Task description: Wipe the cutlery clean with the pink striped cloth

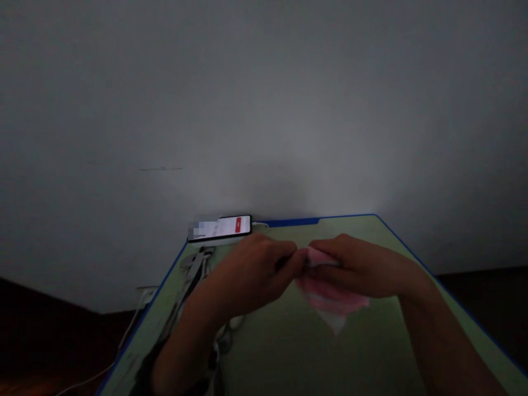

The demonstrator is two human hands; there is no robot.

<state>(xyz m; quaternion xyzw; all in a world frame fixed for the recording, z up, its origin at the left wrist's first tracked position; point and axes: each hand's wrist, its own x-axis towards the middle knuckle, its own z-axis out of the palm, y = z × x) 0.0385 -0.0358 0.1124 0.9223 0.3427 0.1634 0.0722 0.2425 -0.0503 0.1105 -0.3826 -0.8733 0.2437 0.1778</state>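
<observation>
A pink and white piece of thin cloth or paper [332,297] is held over the table, its pointed white corner hanging downward. My right hand [358,267] is closed around its upper part, thumb and fingers pinching the folds. From the left, my left hand [258,272] reaches in with fingers curled and fingertips pinched at the upper left edge of the same piece. The two hands meet there, fingertip to fingertip. Dim light and blur hide the exact grip and the material.
A green table [297,357] with a blue edge stands against a grey wall [264,110]. At its back left a lit phone [223,228] leans, with a white cable [260,224] plugged in. Straps or cords [198,267] lie along the left side, partly behind my left arm.
</observation>
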